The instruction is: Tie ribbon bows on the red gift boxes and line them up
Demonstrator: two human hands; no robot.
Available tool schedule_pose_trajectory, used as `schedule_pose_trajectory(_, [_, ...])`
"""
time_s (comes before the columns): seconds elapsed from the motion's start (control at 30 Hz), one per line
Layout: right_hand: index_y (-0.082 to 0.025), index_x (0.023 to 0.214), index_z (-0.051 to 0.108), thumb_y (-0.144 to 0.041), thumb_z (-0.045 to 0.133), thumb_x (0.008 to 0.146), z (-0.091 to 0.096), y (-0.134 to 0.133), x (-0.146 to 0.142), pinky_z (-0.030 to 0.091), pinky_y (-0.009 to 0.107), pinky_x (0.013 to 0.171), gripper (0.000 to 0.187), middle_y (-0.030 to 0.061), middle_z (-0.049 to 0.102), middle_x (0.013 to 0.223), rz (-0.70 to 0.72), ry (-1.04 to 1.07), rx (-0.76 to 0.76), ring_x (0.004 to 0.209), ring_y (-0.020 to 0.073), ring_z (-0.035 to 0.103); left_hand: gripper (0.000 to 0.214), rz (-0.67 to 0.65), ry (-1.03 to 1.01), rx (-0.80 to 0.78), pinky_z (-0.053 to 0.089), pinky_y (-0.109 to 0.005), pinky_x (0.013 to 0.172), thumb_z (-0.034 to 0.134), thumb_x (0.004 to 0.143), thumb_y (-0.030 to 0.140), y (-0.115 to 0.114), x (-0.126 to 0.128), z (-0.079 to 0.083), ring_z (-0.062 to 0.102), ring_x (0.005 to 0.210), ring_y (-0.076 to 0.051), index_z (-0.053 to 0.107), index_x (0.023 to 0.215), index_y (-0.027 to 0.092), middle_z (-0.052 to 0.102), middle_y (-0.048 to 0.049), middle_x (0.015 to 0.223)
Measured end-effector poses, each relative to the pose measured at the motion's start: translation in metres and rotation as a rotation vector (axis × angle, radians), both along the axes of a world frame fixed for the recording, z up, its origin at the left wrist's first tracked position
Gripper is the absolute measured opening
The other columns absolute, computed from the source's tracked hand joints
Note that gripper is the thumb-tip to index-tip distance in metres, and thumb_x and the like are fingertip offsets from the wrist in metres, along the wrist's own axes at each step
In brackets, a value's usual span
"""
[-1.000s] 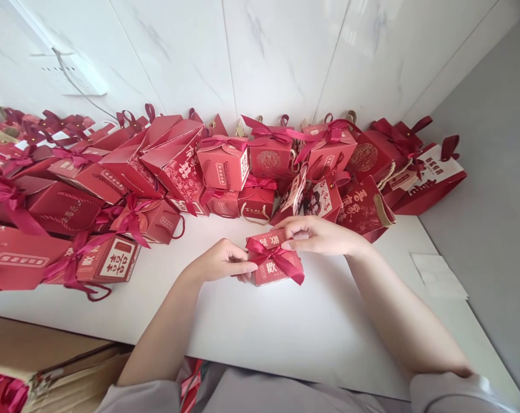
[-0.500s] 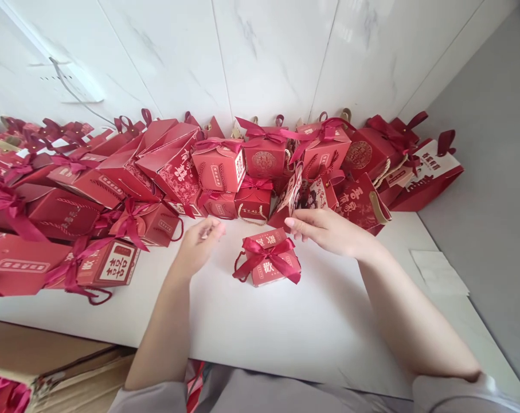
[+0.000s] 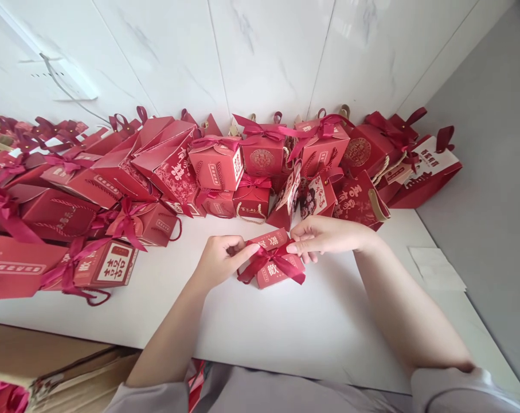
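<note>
A person in a grey-mauve top (image 3: 251,396) stands at a smooth white surface (image 3: 242,327), an open-topped brown cardboard carton (image 3: 70,344) at near left. Just beyond the surface's near edge, on its bare middle, a small red printed paper box (image 3: 272,271) lies directly between two bare hands, wrapped by a glossy crimson ribbon bow (image 3: 274,256). The bow spreads left to right, hand to hand; the box's own long axis is hard to judge beneath it. The left hand (image 3: 220,261) pinches the bow's left loop between thumb and fingers; the right hand (image 3: 328,235) grips its right loop from the far right. Neither is clearly nearer the knot. Farther back, ribboned red paper gift boxes (image 3: 215,166) crowd against a white marbled tile wall (image 3: 268,57).
</note>
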State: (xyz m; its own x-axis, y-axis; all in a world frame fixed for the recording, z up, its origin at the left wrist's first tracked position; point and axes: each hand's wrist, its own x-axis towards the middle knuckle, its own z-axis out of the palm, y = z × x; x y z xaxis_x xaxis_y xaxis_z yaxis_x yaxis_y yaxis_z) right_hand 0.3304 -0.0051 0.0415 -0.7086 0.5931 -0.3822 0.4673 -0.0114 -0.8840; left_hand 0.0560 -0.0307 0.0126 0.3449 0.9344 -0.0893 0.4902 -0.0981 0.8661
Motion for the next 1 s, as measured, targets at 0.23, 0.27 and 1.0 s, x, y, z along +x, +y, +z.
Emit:
schedule_pose_trajectory(0.23, [-0.017,0.077,0.061,-0.052,0.057,0.093,-0.007,0.003,0.002,0.05,0.024,0.058,0.038,0.0048,0.072,0.072,0.056,-0.011,-0.049,0.065,0.016,0.068,0.048,-0.118,-0.007,-0.041,0.03,-0.021,0.049,0.059,0.09,0.043,0.005,-0.007,-0.005,0.037,0.051,-0.007,0.037,0.056,0.016,0.04,0.0039,0.052])
schedule_pose_trajectory(0.27, [-0.017,0.079,0.061,-0.052,0.056,0.093,-0.008,0.003,0.001,0.052,0.025,0.059,0.038,0.0054,0.073,0.074,0.064,-0.021,-0.072,0.066,0.0164,0.069,0.048,-0.124,-0.006,-0.054,0.03,-0.022,0.049,0.059,0.09,0.043,0.006,-0.008,-0.006,0.036,0.051,-0.007,0.037,0.057,0.016,0.039,0.0038,0.053])
schedule_pose_trajectory(1.0, [-0.017,0.074,0.068,-0.063,0.061,0.085,0.01,-0.008,0.002,0.054,0.029,0.068,0.048,0.0065,0.074,0.077,-0.057,-0.103,-0.065,0.073,0.0196,0.07,0.042,-0.119,-0.022,0.012,0.032,-0.023,0.052,0.051,0.093,0.04,0.009,-0.01,-0.01,0.038,0.054,-0.009,0.039,0.059,0.017,0.037,0.0034,0.057])
